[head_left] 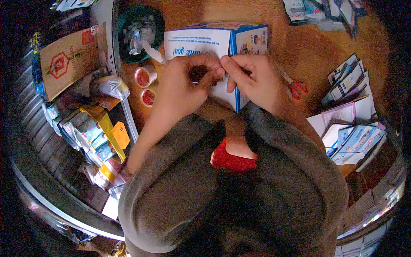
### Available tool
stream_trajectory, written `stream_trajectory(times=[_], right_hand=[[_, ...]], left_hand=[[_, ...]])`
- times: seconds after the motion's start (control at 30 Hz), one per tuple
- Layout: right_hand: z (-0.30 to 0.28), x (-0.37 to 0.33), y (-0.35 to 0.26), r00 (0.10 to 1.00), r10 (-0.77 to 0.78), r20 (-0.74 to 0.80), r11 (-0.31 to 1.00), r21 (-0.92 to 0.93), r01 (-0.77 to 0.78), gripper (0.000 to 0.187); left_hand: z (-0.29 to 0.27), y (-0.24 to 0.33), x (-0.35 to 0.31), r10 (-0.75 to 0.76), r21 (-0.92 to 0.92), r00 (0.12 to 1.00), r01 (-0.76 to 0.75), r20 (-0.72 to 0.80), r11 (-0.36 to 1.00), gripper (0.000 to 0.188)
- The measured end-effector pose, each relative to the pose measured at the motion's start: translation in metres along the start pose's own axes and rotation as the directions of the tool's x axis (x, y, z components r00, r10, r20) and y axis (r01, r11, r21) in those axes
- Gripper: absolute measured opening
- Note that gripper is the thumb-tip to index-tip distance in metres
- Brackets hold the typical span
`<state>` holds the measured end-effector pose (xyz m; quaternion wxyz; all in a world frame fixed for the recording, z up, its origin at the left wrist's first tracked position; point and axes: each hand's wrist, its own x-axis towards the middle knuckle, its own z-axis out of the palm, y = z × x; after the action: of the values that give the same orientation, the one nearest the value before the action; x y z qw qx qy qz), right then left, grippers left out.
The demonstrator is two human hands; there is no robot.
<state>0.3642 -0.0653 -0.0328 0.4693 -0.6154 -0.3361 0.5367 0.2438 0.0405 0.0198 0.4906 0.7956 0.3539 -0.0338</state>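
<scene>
A white carton with blue edges [195,37] lies on the wooden floor in front of me, printed on its top and side. My left hand [188,79] is over its near part, thumb and index finger pinched together. Close against those fingertips, my right hand [253,76] is also closed, its thumb pressed to the curled fingers. Both hands meet near the carton's blue edge. Whatever lies between the fingertips is too small or hidden to make out. My hands and forearms cover part of the carton.
Left of the carton stand a dark green bin [123,43] with crumpled plastic and two round red-and-white tubs or rolls [143,78]. Scissors [298,89] with red handles lie at the right. Beyond are folded cartons [357,139], packets [306,9] and a cardboard box [72,64].
</scene>
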Motion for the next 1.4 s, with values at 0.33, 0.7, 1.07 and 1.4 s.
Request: stream_trajectory(times=[0.33,0.7,1.07,1.4], right_hand=[[0.005,0.000,0.000,0.999,0.033,-0.041,0.997,-0.066,-0.036,0.036],[-0.013,0.000,0.009,0.992,0.074,-0.105,0.997,-0.022,-0.077,0.042],[-0.091,-0.003,0.076,0.699,-0.711,0.082,0.204,-0.927,0.316,0.028],[-0.085,-0.005,0.081,0.943,0.142,-0.300,0.965,-0.171,-0.200,0.034]], left_hand=[[0.003,-0.012,-0.002,-0.003,-0.086,0.999,-0.001,-0.049,0.996,0.009],[-0.003,-0.039,0.008,0.095,-0.144,0.961,-0.136,-0.260,0.980,0.011],[-0.025,-0.117,0.033,-0.118,-0.164,0.992,0.109,-0.047,0.980,0.025],[-0.018,-0.120,0.032,-0.189,-0.511,0.981,0.186,0.046,0.839,0.024]])
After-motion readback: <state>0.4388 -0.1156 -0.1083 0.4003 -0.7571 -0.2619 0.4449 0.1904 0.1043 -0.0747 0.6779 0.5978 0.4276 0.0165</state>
